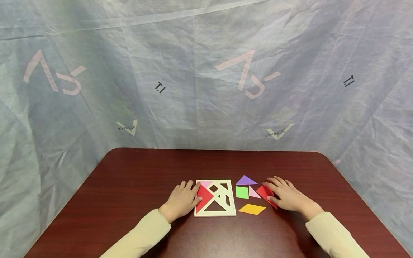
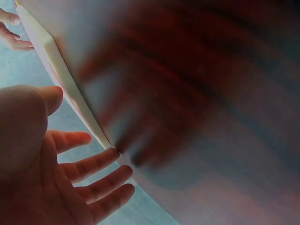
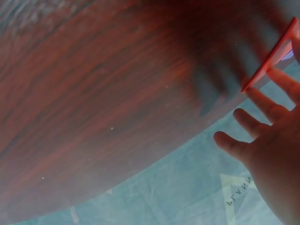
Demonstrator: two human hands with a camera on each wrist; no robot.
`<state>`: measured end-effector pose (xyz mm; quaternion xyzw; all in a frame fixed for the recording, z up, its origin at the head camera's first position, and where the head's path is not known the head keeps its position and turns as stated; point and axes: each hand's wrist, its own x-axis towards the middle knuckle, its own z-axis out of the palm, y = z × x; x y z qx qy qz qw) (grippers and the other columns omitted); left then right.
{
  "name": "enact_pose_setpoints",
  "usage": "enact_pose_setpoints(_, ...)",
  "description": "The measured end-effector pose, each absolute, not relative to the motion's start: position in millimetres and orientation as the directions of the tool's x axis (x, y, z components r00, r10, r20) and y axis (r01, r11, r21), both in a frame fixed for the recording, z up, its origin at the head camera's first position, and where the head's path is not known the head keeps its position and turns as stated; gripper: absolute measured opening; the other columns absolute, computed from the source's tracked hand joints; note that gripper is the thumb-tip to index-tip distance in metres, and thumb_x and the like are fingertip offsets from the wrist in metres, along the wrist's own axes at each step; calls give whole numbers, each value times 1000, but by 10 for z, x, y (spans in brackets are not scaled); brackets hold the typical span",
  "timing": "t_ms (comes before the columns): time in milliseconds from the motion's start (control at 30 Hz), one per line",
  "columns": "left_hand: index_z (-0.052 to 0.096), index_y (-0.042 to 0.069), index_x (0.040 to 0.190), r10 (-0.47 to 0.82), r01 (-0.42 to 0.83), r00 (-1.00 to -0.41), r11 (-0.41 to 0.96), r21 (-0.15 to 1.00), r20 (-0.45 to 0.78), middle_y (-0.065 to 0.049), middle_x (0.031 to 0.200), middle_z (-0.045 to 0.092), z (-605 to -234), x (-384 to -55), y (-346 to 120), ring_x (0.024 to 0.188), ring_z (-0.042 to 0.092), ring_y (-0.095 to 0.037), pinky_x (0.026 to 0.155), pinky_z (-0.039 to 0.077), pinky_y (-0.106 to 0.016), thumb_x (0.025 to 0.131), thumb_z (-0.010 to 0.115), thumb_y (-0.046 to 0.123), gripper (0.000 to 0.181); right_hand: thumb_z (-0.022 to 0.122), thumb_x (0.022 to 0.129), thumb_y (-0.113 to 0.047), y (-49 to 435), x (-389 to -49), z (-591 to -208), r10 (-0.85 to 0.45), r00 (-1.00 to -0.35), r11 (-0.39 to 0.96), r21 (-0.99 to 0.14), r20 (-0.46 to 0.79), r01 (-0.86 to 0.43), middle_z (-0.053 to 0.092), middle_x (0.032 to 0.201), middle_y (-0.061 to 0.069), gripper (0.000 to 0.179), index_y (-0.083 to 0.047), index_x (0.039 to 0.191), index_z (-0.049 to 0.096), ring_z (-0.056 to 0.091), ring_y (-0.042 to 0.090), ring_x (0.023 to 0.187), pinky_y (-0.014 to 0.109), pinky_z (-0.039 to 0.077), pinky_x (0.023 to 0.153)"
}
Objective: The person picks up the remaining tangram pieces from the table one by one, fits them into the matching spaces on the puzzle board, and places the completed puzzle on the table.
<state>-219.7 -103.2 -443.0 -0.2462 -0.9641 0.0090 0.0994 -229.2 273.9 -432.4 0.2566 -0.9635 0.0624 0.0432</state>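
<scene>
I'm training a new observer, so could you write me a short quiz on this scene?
1. Which hand touches the loose red triangle?
2. True or false: the green square lies outside the board.
3. Which of these lies lowest in the head view?
a) purple triangle
b) orange piece
c) green square

Key:
1. The right hand.
2. True; it lies beside the board.
3. b
</scene>
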Motion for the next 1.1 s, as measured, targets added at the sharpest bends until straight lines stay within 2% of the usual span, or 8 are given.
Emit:
enact_pose_setpoints(300,51,8,129,482,471,-854,876,-103,195,-14,117,52,-4417,-2210,-1002,99,52,-29,79,46,-41,90,50,44,52,65,81,-31,2734,-2290,-4299,-471,-879,872,-108,79,-477,47,132,19,55,-8,128,51,36,43,124,67,25,95)
enact_pose_setpoints(567,51,11,129,491,477,-852,871,-115,182,-15,118,50,-4429,-2230,-1001,100,50,-30,78,46,-40,90,49,44,51,65,80,-35,2736,-2278,-4269,-456,-883,882,-79,107,-465,49,128,18,54,-8,125,53,38,43,121,66,27,93)
enact_pose_setpoints(1100,50,10,130,484,470,-860,875,-118,162,-16,120,49,-4417,-2207,-993,103,50,-31,81,46,-41,91,48,43,51,65,78,-45,2776,-2326,-4322,-376,-919,926,26,120,-376,53,120,19,58,-8,122,56,45,40,113,62,31,93)
